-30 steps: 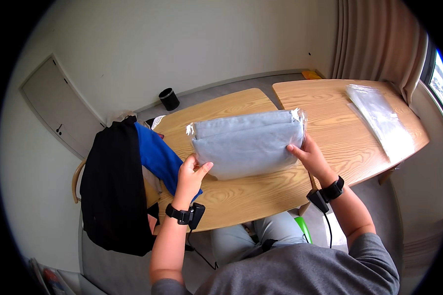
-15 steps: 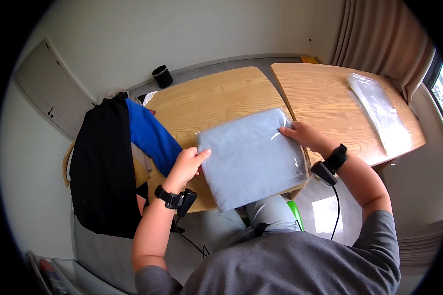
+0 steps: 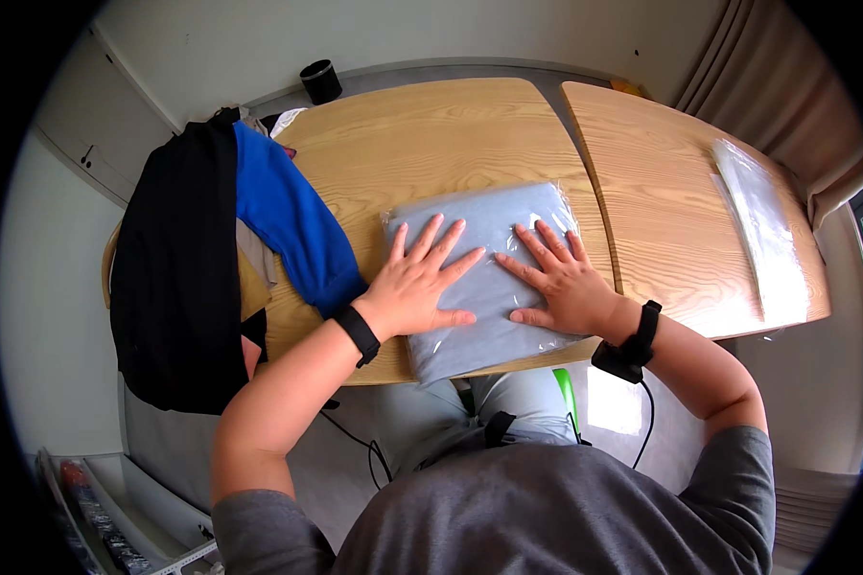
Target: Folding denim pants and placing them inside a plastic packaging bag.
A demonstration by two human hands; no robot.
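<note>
A folded light blue-grey cloth in a clear plastic bag (image 3: 489, 225) lies flat at the table's near edge, one corner jutting over my lap. My left hand (image 3: 422, 278) rests palm down on its left half, fingers spread. On the right half lies my right hand (image 3: 561, 283), also palm down with the fingers apart. Neither hand grips the bag; both press on its top face. Glossy creases show in the plastic along the right side.
Black and blue garments (image 3: 187, 259) are heaped at the left, the blue one (image 3: 292, 211) reaching onto the wooden table (image 3: 422, 125). Clear plastic bags (image 3: 762, 230) lie on the second table (image 3: 662, 192) at the right. A black bin (image 3: 320, 82) stands behind.
The bagged cloth has gone from being held up by its sides to lying on the table. Both hands have let go of its edges and spread flat on top.
</note>
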